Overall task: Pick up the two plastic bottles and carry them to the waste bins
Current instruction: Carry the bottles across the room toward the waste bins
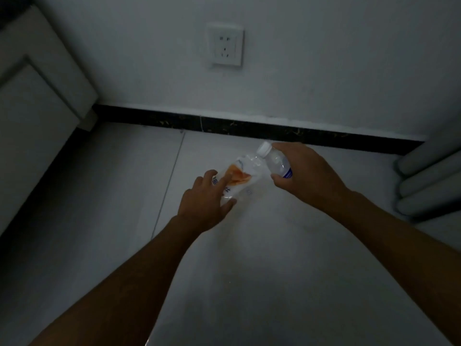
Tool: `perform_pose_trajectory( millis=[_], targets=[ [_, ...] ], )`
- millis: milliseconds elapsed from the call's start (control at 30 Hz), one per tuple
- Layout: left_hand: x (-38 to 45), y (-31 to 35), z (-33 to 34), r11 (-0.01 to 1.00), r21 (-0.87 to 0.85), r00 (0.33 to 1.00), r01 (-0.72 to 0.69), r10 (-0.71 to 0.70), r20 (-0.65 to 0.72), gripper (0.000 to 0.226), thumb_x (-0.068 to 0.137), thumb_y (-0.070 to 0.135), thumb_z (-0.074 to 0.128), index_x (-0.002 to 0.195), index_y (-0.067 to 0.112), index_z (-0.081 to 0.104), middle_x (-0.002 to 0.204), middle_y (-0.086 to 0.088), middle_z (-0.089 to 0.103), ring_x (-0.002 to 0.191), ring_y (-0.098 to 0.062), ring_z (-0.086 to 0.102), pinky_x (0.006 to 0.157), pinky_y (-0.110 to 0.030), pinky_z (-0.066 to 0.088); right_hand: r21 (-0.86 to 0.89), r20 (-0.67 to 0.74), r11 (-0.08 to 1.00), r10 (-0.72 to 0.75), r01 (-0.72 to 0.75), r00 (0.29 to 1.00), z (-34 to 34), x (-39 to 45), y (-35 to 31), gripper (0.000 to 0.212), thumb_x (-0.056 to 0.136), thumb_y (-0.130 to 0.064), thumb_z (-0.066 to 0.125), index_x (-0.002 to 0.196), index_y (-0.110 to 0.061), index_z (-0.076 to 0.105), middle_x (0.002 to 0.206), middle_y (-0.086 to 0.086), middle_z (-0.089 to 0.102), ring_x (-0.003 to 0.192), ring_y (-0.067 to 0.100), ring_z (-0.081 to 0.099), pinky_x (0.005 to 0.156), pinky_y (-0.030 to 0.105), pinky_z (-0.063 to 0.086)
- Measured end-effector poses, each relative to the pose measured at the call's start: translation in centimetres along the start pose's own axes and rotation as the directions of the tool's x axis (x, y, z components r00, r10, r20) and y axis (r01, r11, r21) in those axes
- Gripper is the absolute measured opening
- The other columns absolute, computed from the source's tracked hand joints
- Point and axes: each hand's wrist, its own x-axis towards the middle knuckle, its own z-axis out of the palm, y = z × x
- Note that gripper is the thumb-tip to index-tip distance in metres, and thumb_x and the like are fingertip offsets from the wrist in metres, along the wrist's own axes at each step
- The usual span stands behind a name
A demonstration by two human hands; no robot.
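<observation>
Count, dim room, head view:

Plastic bottles: two. One clear bottle with a white cap [275, 159], one crumpled bottle with an orange-and-white label [237, 177].

Hands: two, a left hand [204, 204] and a right hand [308, 171], with two bare forearms.

Wall socket [225, 47]: one plate, carrying two sets of holes.

Grey cylinders [429, 181] at the right edge: three, stacked side by side.

Dark skirting strip [249, 127]: one, along the foot of the wall.

White panelled furniture [37, 108] at left: one piece.
</observation>
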Motion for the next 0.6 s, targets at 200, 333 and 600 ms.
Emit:
perform_pose_trajectory(
  millis=[200,333,600],
  targets=[
    [0.3,2.6,-9.5,1.000,0.004,0.997,0.005,-0.005,-0.071,0.070,0.089,0.063,0.043,0.149,0.036,0.021,0.152,-0.010,0.025,0.131,-0.031,0.036,0.091,-0.047,0.046,0.013,-0.081,1.000,-0.024,0.026,0.996,-8.8,1.4,-3.8,0.056,0.072,-0.029,0.068,0.124,-0.022,0.048,0.115,0.006,0.059,0.104,0.025,0.054,0.085,0.044,0.049],
    [-0.2,4.8,-18.8,1.000,-0.006,0.992,-0.016,0.015,-0.124,0.071,0.087,0.065,0.041,0.149,0.037,0.021,0.150,-0.010,0.028,0.131,-0.031,0.036,0.090,-0.050,0.049,0.023,-0.110,0.999,-0.029,0.032,0.993,-16.8,2.4,-7.6,0.054,0.072,-0.032,0.062,0.122,-0.020,0.049,0.112,0.007,0.059,0.100,0.025,0.055,0.084,0.046,0.050],
    [-1.6,11.3,-44.0,0.996,0.053,0.963,-0.071,0.082,-0.257,0.068,0.087,0.067,0.039,0.146,0.036,0.027,0.150,-0.006,0.028,0.129,-0.029,0.037,0.086,-0.048,0.048,0.050,-0.222,0.997,-0.048,0.060,0.974,-37.7,3.7,-18.5,0.056,0.072,-0.028,0.068,0.124,-0.022,0.048,0.115,0.005,0.060,0.101,0.023,0.056,0.086,0.045,0.050]
  ],
)
